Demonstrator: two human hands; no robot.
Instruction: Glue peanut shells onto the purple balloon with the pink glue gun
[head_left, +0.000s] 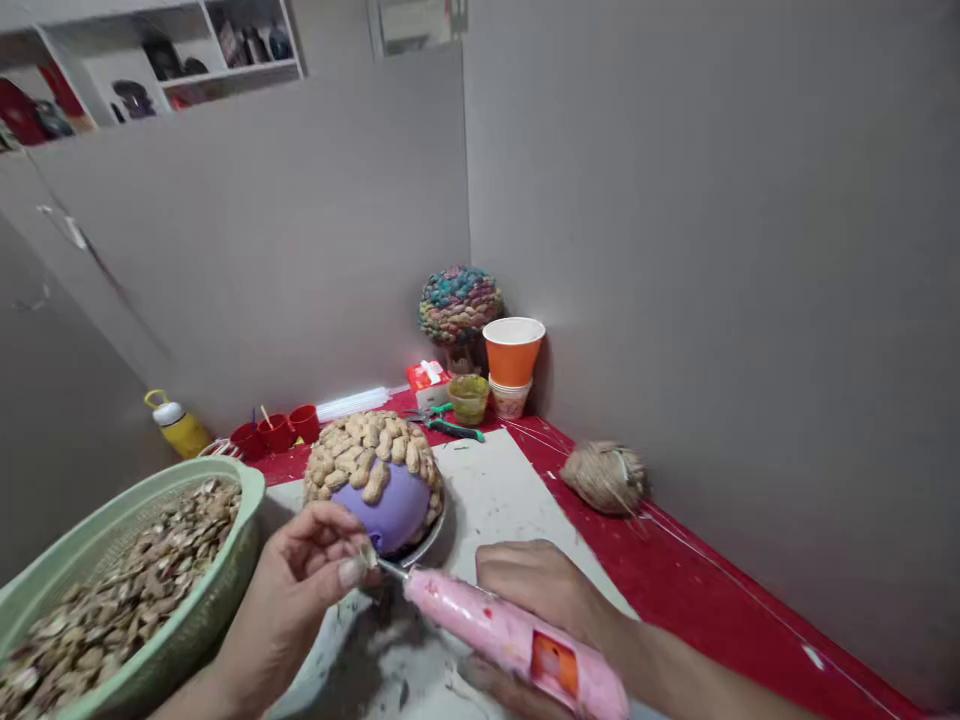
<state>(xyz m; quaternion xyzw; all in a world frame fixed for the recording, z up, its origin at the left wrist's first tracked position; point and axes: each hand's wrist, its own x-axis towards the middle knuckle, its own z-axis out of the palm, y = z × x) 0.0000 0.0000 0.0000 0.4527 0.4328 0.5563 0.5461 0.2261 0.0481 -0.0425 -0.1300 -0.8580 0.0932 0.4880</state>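
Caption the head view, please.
Right hand holds glossy pink glue gun at small pale piece in left hand, by round purple balloon partly covered with tan peanuts.

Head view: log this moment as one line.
left grip: pinching small pale piece by nozzle | right grip: around pink glue gun | purple ball: partly covered in peanut shells | green basket: holds shell pieces

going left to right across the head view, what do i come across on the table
green basket of peanut shells → peanut-covered purple balloon → yellow-green bowl → orange paper cup → ball of twine
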